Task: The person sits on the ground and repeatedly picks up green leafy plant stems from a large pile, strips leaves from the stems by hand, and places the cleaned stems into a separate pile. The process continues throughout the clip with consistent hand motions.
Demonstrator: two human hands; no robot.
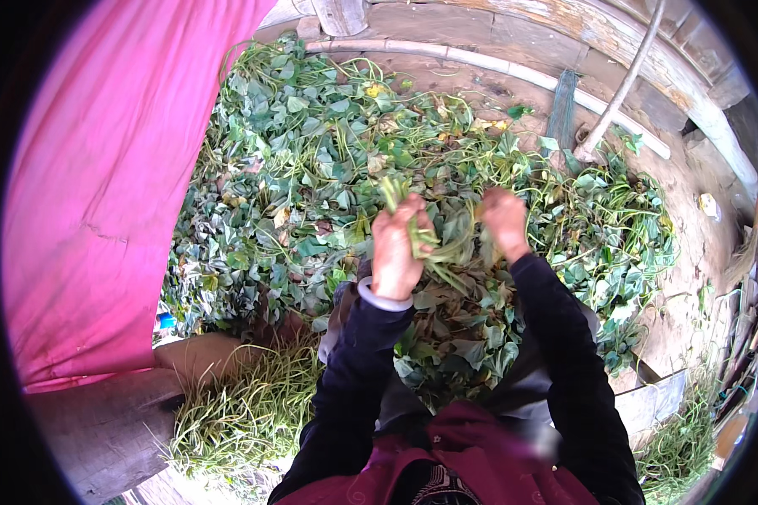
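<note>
My left hand [394,259], with a pale bangle at the wrist, is closed around a small bunch of green stems [447,255]. The stem ends stick out above and below the fist. Just to the right, my right hand [505,218] is blurred, its fingers curled; whether anything is in them cannot be made out. Both hands are above a wide heap of leafy green vines [315,145], with some yellow and brown leaves in it. Between my knees lie more leaves [467,353], many of them wilted.
Thin, leafless green stems [246,404] are piled at lower left, beside a thick log [101,429]. A pink cloth [107,177] hangs on the left. Behind the heap lie a pale pole [480,60] and a leaning stick [625,88], near blue-green strands [563,110].
</note>
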